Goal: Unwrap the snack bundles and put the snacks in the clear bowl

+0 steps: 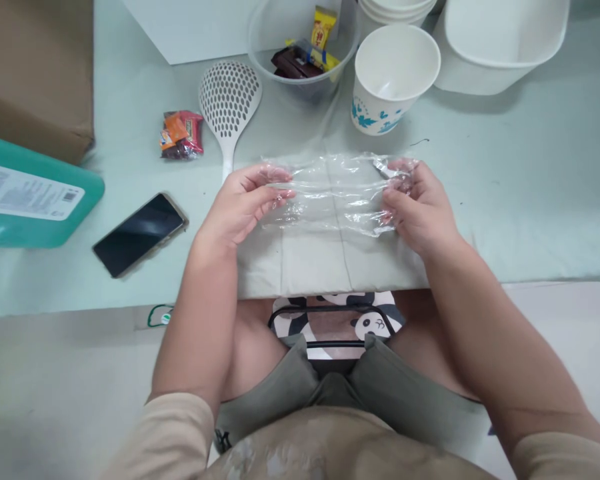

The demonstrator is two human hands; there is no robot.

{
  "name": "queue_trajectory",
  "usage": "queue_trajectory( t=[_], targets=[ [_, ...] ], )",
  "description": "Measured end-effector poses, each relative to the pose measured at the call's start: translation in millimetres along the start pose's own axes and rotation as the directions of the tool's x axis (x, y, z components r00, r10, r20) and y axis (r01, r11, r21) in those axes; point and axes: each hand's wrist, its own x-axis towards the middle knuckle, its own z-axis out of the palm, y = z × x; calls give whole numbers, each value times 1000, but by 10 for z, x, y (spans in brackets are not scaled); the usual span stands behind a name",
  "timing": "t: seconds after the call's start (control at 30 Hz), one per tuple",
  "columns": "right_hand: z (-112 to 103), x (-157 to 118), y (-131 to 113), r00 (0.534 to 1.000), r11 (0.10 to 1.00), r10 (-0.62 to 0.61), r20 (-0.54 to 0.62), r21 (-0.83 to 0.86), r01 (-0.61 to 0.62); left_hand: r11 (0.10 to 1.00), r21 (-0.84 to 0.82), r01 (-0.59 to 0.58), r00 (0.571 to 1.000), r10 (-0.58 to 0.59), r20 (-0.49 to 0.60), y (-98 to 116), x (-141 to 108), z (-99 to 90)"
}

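Observation:
A clear plastic bag [330, 193] is stretched sideways between my two hands, just above the table cloth. My left hand [247, 200] pinches its left end between thumb and fingers. At the other end, my right hand [417, 203] grips the crinkled plastic; a small silvery strip shows by its fingertips, too small to name. Beyond my left hand lies a white perforated skimmer [230, 97], its handle running down behind that hand. A paper cup [393, 80] with blue leaf prints stands beyond my right hand.
Wrapped snacks [180, 135] lie left of the skimmer. A clear bowl [303, 50] holds several wrapped sweets. At left are a phone [140, 235], a green container [35, 193] and a cardboard box [35, 73]. A white tub [500, 60] stands at back right. The table's front edge crosses above my lap.

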Motion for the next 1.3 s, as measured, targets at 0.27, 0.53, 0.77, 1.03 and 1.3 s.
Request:
queue_trajectory(
  t=[0.27,0.53,0.77,1.03,1.3],
  targets=[
    [13,-38,-165,977,974,212,31,67,-214,992,82,92,995,-90,-35,16,19,-20],
    [8,-16,-109,999,993,42,15,113,-43,998,9,63,998,-63,-32,86,0,-18],
    [1,-80,-141,985,985,-172,-4,-3,172,999,-39,31,999,-31,7,54,17,-82],
    [44,-120,-168,945,928,-320,-72,-224,297,993,33,-112,990,115,-87,-108,118,-76],
    [65,-91,-173,923,848,-378,-74,-427,313,967,5,-255,961,254,-112,-90,126,-74]
  ],
)
